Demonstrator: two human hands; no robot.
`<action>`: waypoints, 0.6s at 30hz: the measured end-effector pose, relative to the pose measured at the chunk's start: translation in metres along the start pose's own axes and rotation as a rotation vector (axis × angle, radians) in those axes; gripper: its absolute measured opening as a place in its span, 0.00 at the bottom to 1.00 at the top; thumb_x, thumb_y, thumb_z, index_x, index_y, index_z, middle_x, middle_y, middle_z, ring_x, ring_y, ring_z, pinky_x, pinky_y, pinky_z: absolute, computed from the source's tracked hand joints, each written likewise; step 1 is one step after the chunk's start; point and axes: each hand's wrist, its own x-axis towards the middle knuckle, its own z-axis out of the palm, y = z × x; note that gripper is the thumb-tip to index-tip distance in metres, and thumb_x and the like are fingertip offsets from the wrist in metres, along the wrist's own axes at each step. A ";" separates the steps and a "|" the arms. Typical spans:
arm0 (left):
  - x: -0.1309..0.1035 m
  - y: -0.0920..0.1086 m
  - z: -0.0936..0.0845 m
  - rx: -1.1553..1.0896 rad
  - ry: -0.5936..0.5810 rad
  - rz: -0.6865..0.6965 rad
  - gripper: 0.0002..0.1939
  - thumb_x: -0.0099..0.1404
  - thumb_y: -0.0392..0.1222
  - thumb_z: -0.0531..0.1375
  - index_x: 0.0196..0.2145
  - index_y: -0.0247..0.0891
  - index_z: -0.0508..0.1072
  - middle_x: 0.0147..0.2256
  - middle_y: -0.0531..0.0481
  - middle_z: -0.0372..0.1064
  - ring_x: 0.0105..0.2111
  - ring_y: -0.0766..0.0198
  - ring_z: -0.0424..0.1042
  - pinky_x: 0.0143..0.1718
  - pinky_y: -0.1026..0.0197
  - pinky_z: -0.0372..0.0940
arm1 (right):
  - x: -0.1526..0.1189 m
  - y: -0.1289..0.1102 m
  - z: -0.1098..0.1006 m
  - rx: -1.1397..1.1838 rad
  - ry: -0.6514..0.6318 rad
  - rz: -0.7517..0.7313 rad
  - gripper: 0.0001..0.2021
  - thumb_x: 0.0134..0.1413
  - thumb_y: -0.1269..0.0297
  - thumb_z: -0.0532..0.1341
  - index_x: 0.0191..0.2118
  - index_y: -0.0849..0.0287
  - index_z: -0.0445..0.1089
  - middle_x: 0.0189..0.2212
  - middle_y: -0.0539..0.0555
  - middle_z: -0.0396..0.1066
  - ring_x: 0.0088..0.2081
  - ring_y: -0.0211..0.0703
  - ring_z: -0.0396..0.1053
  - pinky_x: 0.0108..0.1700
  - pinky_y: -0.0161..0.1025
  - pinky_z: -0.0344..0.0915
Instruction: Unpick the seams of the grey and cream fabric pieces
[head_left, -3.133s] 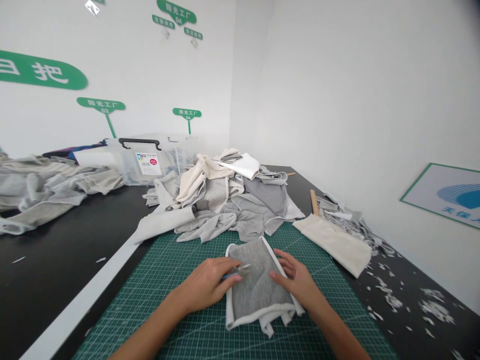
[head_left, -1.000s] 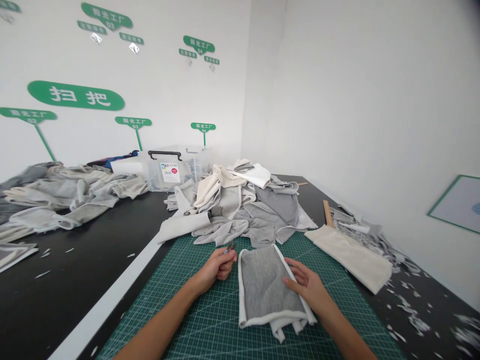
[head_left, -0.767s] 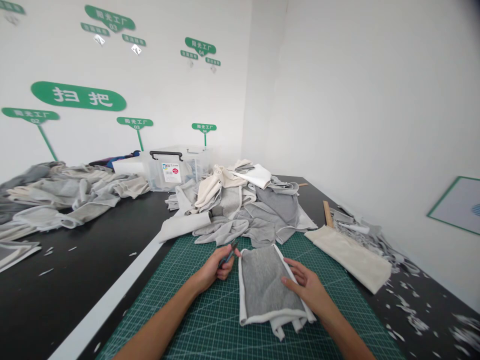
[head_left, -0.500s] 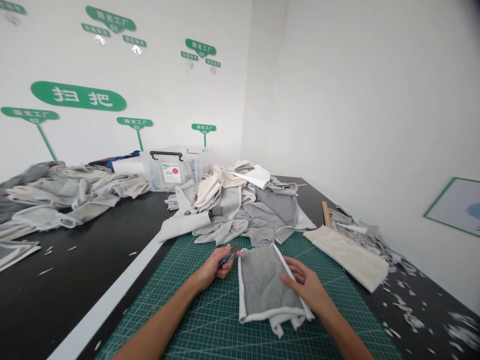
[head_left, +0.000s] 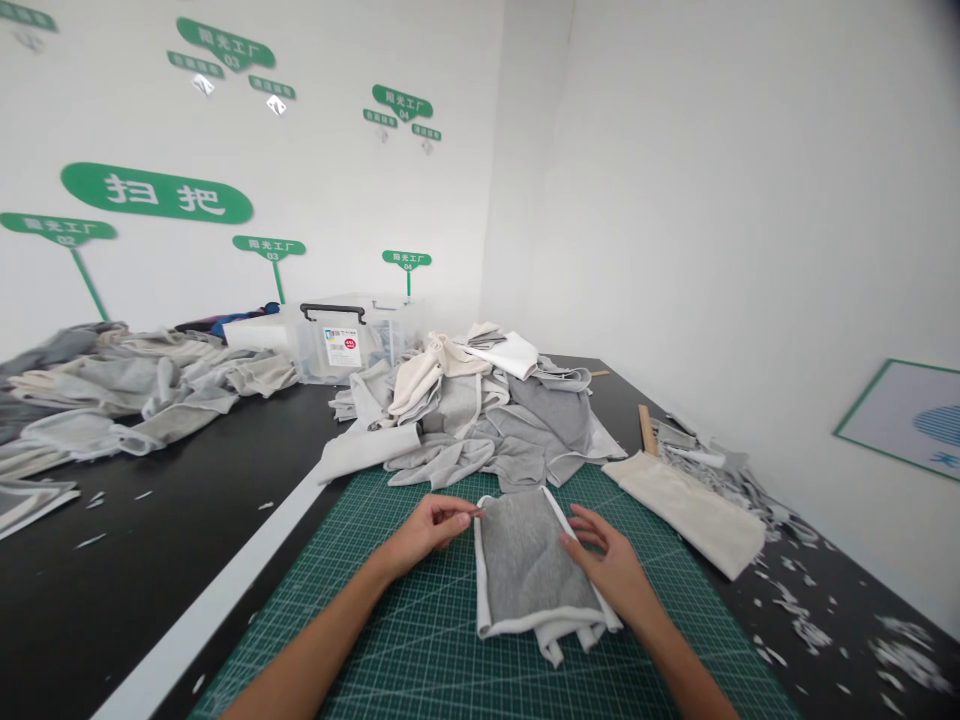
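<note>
A grey cloth (head_left: 529, 560) with white edging lies folded on the green cutting mat (head_left: 352, 640). At its upper left corner my left hand (head_left: 427, 535) is closed, fingertips pinched around small thread snips. Only a dark tip of the snips (head_left: 478, 513) shows beside the white edge; the hand hides the rest. My right hand (head_left: 611, 565) is curled over the right edge of the cloth, thumb on the grey face and fingers at the white border. Loose white edging hangs in folds at the near side.
Behind the mat a heap of grey and cream cloths (head_left: 480, 410) is piled up. A clear plastic box (head_left: 337, 345) stands behind it. To the right lie a folded cream cloth (head_left: 690, 510), a wooden strip (head_left: 647, 430) and white scraps (head_left: 810, 630). More cloths (head_left: 150, 380) cover the left.
My left hand has rolled over, so the snips that showed plainly before are now mostly hidden behind the fingers. The right hand and the cloth have barely shifted.
</note>
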 end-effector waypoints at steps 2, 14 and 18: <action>0.000 0.004 0.001 0.079 0.030 0.034 0.21 0.62 0.53 0.61 0.42 0.32 0.77 0.23 0.51 0.66 0.24 0.67 0.62 0.26 0.66 0.57 | 0.000 0.000 0.001 -0.006 0.018 -0.057 0.29 0.47 0.52 0.65 0.53 0.61 0.65 0.47 0.61 0.71 0.47 0.52 0.71 0.47 0.49 0.70; 0.002 0.013 0.011 0.408 0.081 0.135 0.15 0.60 0.46 0.63 0.42 0.36 0.77 0.36 0.48 0.76 0.34 0.60 0.71 0.36 0.63 0.61 | 0.001 -0.057 0.016 -0.414 -0.079 -0.432 0.23 0.50 0.58 0.63 0.52 0.59 0.68 0.52 0.58 0.69 0.54 0.51 0.66 0.57 0.49 0.60; 0.002 0.019 0.012 0.446 0.092 0.154 0.13 0.61 0.45 0.62 0.42 0.37 0.77 0.37 0.49 0.76 0.34 0.62 0.71 0.36 0.64 0.61 | 0.004 -0.067 0.027 -0.443 -0.220 -0.414 0.25 0.48 0.59 0.64 0.53 0.59 0.68 0.53 0.59 0.69 0.54 0.52 0.65 0.58 0.48 0.59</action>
